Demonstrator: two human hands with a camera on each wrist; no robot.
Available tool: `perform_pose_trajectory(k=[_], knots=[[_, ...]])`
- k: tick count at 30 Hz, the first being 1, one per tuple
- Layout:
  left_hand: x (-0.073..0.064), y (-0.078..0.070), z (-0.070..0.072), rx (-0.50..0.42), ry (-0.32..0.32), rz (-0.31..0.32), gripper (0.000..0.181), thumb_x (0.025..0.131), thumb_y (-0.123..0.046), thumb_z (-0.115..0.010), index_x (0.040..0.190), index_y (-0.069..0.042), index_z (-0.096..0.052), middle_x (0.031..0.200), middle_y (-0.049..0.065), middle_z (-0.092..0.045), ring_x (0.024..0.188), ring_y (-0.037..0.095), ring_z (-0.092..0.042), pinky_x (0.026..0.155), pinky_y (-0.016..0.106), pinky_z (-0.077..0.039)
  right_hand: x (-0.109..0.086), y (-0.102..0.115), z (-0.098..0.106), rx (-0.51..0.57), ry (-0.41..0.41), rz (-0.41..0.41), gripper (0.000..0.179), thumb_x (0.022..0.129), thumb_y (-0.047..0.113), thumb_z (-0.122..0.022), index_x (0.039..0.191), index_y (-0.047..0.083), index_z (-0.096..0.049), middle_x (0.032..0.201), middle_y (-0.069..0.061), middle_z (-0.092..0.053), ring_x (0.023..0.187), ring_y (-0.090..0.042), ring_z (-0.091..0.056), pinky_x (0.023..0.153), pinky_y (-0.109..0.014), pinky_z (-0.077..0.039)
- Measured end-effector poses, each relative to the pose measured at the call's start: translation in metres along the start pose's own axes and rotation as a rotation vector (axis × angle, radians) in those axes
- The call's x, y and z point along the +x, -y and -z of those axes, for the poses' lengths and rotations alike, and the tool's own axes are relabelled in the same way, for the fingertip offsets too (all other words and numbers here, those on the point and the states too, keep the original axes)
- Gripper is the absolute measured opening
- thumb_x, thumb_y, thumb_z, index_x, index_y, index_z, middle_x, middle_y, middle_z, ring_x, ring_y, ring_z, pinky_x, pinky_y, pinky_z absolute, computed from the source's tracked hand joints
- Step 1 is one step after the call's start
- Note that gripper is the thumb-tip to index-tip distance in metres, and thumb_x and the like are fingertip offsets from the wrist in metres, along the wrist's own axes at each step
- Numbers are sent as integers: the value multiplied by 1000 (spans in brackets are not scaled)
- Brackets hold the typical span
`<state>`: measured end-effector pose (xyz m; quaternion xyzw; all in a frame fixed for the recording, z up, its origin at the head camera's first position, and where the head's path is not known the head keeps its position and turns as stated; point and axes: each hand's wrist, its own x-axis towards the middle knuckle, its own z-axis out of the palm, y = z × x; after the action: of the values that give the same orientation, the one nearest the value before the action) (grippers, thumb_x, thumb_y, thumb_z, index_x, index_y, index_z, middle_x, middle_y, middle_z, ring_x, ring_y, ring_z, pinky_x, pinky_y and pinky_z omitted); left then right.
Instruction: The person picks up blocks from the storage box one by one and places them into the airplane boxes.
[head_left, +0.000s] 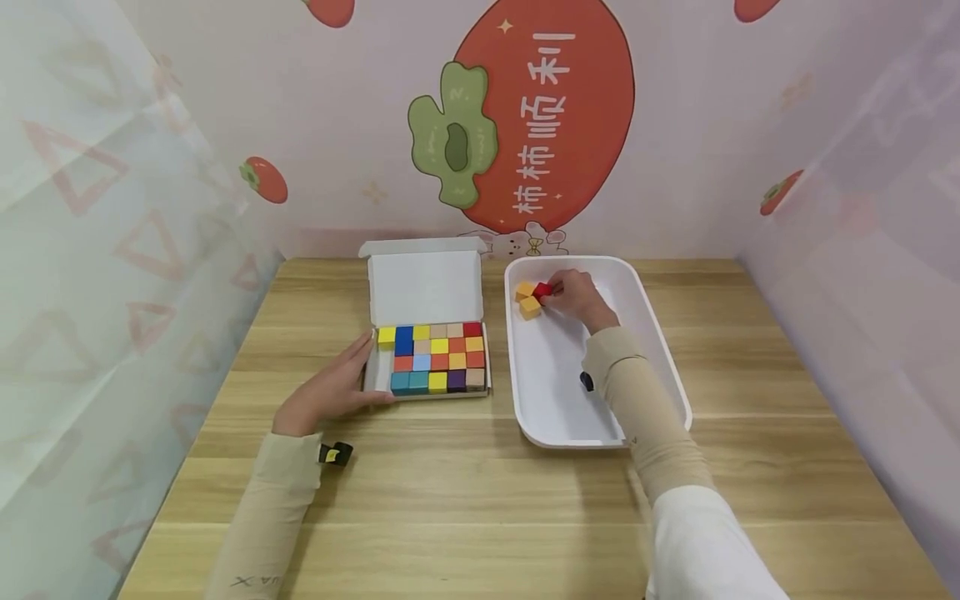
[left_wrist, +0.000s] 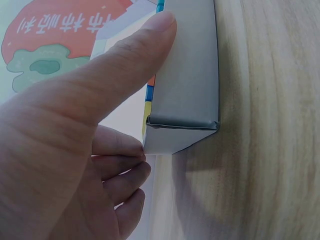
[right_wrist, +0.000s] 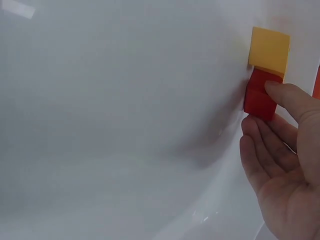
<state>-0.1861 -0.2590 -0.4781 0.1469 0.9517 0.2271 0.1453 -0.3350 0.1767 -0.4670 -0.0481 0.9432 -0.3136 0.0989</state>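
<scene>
My right hand (head_left: 576, 295) is over the far left part of a white tray (head_left: 551, 392). Its thumb and fingers pinch a red cube (right_wrist: 260, 95), which stands right beside a yellow cube (right_wrist: 270, 49) in the right wrist view. In the head view two yellow-orange cubes (head_left: 530, 307) are close to the red one. My left hand (head_left: 330, 392) holds the front left corner of a white cardboard box (head_left: 426, 287) with its lid open. The thumb (left_wrist: 135, 62) lies along the front wall and the fingers meet the left side. Rows of colored cubes (head_left: 438, 361) fill most of the box.
Box and tray stand side by side on a wooden table (head_left: 465, 508), a narrow gap between them. The tray has a raised rim (head_left: 663, 350). Behind them rises a backdrop (head_left: 360, 125) printed with fruit, and pale sheets (head_left: 97, 250) hang at both sides.
</scene>
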Motion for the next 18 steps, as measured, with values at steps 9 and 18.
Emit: perform_pose_trajectory(k=[9, 18], knots=[[1, 1, 0, -1, 6, -4, 125, 86, -61, -81, 170, -6, -7, 179, 18, -4, 164, 45, -13, 129, 61, -27, -8, 6, 12, -17, -11, 30, 32, 98, 16, -77, 127, 3, -71, 122, -17, -71, 112, -33, -62, 105, -47, -59], [-1, 1, 1, -5, 8, -16, 125, 87, -60, -81, 170, -6, -5, 179, 19, -4, 164, 46, -14, 129, 61, -26, -30, 37, 34, -13, -49, 149, 36, 93, 19, -82, 127, 8, -72, 122, -11, -71, 111, -30, -65, 99, -45, -63]])
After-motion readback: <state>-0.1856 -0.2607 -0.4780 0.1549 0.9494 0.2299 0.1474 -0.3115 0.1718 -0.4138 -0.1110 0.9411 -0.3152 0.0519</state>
